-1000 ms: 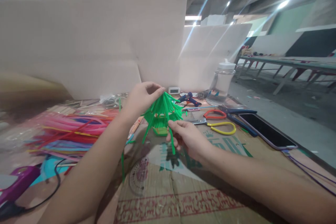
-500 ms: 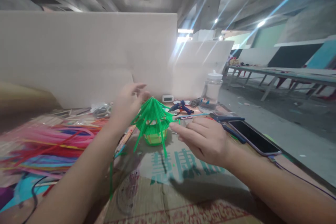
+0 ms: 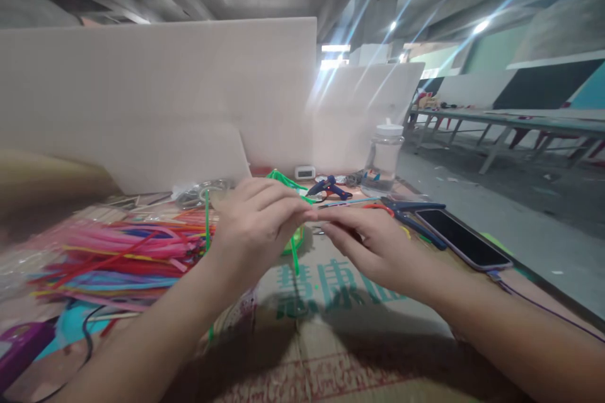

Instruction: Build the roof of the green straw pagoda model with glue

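A small green pipe-cleaner model (image 3: 299,240) with a cone-shaped roof stands on a cardboard sheet (image 3: 331,340), mostly hidden behind my left hand (image 3: 259,220). That hand is closed, its fingertips pinching a green pipe cleaner (image 3: 308,200) at the roof's right edge. From the right, my right hand (image 3: 373,236) meets it there, index finger and thumb also closed at the strand's end. The exact grip between the touching fingertips is partly hidden. Another green pipe cleaner (image 3: 207,220) shows upright left of my left hand.
Many coloured pipe cleaners (image 3: 137,252) lie in a heap at left. Behind are a glue gun (image 3: 328,187), a small white digital display (image 3: 305,172) and a clear bottle (image 3: 384,160). Pliers (image 3: 420,220) and a phone (image 3: 463,239) with a cable lie at right. White panels (image 3: 165,94) stand behind.
My left hand has come down and right, from beside the roof's top to its right edge, now covering most of the model. My right hand stays near the same spot, fingertips meeting the left's.
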Demonstrator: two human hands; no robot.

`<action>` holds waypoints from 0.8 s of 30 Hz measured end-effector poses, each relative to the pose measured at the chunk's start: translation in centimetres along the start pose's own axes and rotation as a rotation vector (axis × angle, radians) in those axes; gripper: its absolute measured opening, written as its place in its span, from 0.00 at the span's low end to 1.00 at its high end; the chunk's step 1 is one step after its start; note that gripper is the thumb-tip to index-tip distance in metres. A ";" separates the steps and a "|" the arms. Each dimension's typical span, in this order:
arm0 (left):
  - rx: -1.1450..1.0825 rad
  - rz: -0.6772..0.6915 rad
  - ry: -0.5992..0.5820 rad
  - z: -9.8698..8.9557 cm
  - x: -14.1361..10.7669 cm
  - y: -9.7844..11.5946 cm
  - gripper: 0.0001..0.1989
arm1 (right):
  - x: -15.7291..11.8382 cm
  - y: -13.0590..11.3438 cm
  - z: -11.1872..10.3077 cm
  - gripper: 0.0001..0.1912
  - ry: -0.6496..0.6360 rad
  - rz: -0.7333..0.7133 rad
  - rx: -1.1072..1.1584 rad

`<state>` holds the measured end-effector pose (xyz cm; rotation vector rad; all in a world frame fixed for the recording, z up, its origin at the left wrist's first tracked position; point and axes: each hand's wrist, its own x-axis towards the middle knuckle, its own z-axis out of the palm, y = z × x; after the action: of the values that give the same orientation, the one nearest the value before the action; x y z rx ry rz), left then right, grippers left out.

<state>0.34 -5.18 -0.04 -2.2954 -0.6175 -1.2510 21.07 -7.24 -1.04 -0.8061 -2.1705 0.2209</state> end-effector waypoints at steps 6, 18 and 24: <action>0.104 -0.377 0.048 -3.3 0.3 -2.8 0.19 | 0.6 2.1 0.1 0.16 0.082 0.237 0.172; -0.001 -0.725 -0.036 -2.4 -0.6 -8.1 0.11 | 0.1 5.2 4.1 0.22 -0.100 0.532 0.988; -0.157 -0.593 -0.278 -2.4 0.4 -5.0 0.22 | 0.1 3.8 3.2 0.19 -0.323 0.420 1.462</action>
<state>-3.90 -2.53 2.30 -2.5343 -1.4243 -1.2600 20.47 -3.86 -4.67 -0.2971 -1.4258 1.9379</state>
